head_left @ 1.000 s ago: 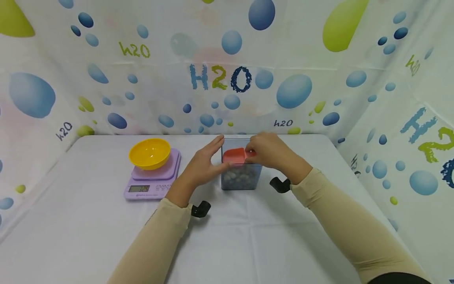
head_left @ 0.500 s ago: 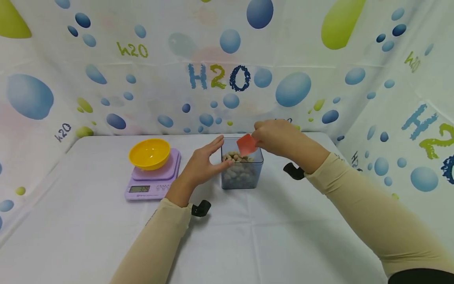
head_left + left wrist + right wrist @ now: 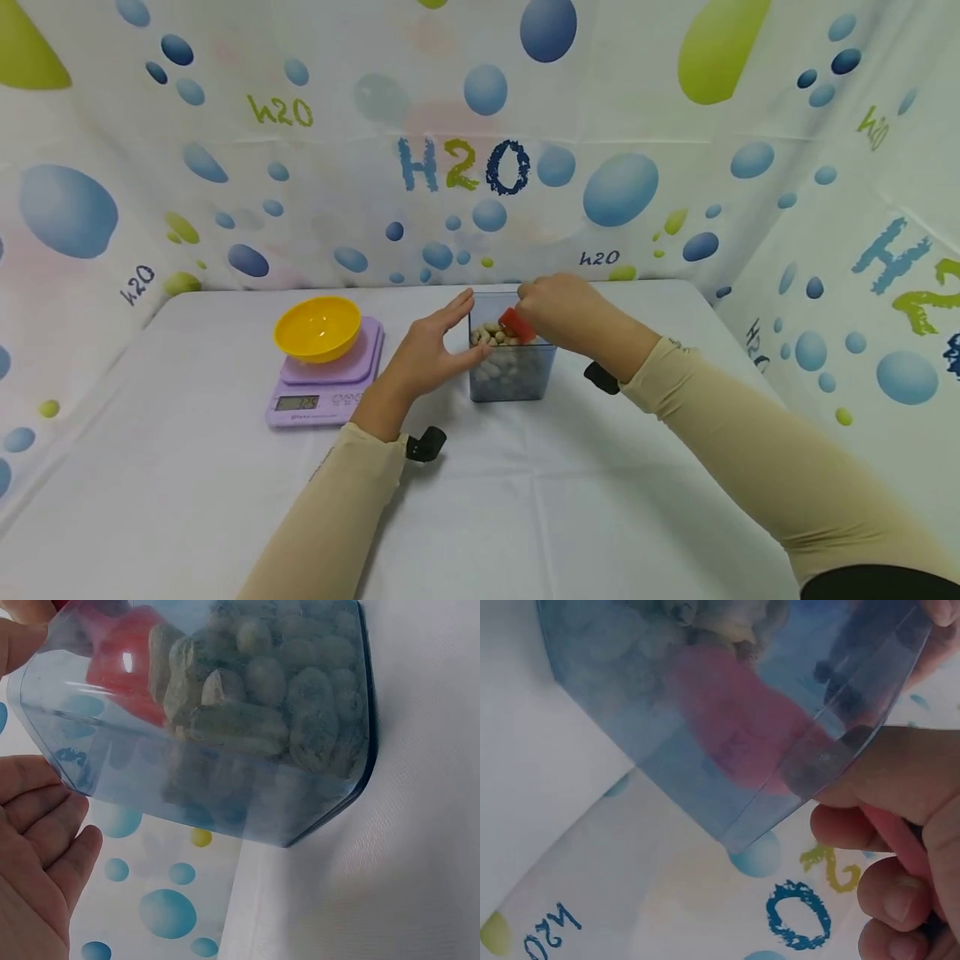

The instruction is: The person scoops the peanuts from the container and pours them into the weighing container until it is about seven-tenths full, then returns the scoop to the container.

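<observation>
A clear bluish plastic container [image 3: 510,379] stands on the table, part filled with unshelled peanuts [image 3: 491,334]. My left hand [image 3: 431,350] spreads against its left side, thumb at the near rim. In the left wrist view the fingertips [image 3: 66,806] touch the container wall [image 3: 150,787]. My right hand [image 3: 570,312] reaches over the rim and grips the handle of a red scoop [image 3: 519,325]. The scoop's head [image 3: 735,724] is tilted down among the peanuts, seen through the wall in the right wrist view. How many peanuts it carries is hidden.
To the left, a yellow bowl [image 3: 318,329] sits on a purple kitchen scale [image 3: 322,407] with a lit display reading about 325. A white cloth covers the table [image 3: 480,517]. Patterned curtains [image 3: 337,208] hang behind and at both sides.
My right hand lifted the scoop to the container's right side, tilted it, then lowered it back into the peanuts. My left hand stayed at the container. Bowl and scale have not moved.
</observation>
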`<state>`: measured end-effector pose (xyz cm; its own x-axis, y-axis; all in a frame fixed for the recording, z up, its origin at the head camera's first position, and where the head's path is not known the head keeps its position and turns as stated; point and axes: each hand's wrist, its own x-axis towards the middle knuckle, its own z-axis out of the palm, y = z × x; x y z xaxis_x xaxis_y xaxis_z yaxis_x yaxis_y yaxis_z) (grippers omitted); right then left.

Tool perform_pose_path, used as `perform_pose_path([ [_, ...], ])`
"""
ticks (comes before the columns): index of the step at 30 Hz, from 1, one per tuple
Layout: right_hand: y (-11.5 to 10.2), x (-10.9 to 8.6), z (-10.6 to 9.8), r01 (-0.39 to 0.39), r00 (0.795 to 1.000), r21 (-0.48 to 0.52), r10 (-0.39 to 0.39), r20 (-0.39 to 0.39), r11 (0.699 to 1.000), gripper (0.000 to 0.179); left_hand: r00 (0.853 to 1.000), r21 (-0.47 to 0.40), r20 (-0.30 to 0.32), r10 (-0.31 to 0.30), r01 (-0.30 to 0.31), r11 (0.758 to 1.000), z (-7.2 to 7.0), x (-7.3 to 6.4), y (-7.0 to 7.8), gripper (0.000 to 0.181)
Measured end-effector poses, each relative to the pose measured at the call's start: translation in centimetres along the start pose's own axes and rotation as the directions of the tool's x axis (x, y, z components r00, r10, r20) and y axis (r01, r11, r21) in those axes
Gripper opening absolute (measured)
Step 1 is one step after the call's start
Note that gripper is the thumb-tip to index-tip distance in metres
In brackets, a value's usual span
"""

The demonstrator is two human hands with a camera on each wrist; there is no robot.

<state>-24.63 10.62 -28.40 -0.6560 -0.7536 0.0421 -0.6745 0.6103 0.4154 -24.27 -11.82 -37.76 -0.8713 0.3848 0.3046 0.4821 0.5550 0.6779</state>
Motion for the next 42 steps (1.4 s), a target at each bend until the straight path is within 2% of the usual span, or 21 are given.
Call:
perform_pose_path([
  [2,0.2,-0.1,0.2,-0.007,1.0,0.043,0.008,-0.017,0.999,0.011,1.0,0.001,-0.005,0.003,-0.003,1.0,0.0,0.0,0.0,0.078],
  [5,0.5,-0.3,0.4,-0.024,0.999,0.161,0.027,-0.019,0.987,0.006,1.0,0.005,-0.007,0.002,-0.002,1.0,0.0,0.1,0.1,0.078],
  [11,1.1,-0.8,0.4,-0.025,0.999,0.331,0.033,-0.018,0.943,0.008,1.0,0.021,-0.003,0.003,-0.003,1.0,-0.1,0.0,0.0,0.078],
  [16,1.8,-1.1,1.2,-0.096,0.995,0.42,0.102,0.008,0.902,0.011,1.0,0.019,-0.01,0.002,-0.002,1.0,-0.2,-0.1,0.0,0.078],
  [18,1.9,-1.2,1.8,-0.112,0.992,0.429,0.125,-0.003,0.896,0.01,1.0,0.013,-0.008,-0.004,0.004,1.0,-0.2,-0.1,0.1,0.078],
  [20,1.9,-1.3,2.4,-0.116,0.99,0.41,0.14,-0.029,0.905,0.009,1.0,0.008,-0.004,-0.008,0.008,1.0,-0.2,-0.1,0.1,0.078],
  [25,0.9,-0.8,2.6,-0.138,0.984,0.18,0.156,-0.087,0.974,0.015,1.0,0.02,-0.016,0.004,-0.004,1.0,-0.4,-0.1,0.1,0.08],
  [27,0.3,-0.5,2.3,-0.142,0.985,0.085,0.149,-0.082,0.986,0.018,1.0,0.025,-0.022,0.004,-0.004,1.0,-0.5,-0.2,0.0,0.08],
  [30,0.0,-0.3,2.3,-0.109,0.991,0.04,0.112,-0.073,0.993,0.019,1.0,0.022,-0.013,-0.009,0.009,1.0,-0.6,-0.3,-0.1,0.08],
  [32,0.3,-0.4,2.6,-0.069,0.994,0.059,0.074,-0.084,0.996,0.016,1.0,0.015,-0.008,-0.014,0.014,1.0,-0.5,-0.3,-0.2,0.08],
  [35,0.8,-0.9,2.8,-0.022,0.992,0.145,0.04,-0.121,0.989,0.01,1.0,0.009,-0.002,-0.023,0.023,1.0,-0.4,-0.3,-0.1,0.081],
  [39,1.6,-1.7,2.1,-0.024,0.985,0.325,0.079,-0.155,0.945,0.006,1.0,0.014,-0.006,-0.016,0.016,1.0,-0.3,-0.2,0.1,0.081],
  [42,2.0,-2.0,1.8,-0.041,0.981,0.399,0.113,-0.159,0.916,0.006,1.0,0.011,-0.012,0.0,0.0,1.0,-0.4,-0.1,0.3,0.08],
])
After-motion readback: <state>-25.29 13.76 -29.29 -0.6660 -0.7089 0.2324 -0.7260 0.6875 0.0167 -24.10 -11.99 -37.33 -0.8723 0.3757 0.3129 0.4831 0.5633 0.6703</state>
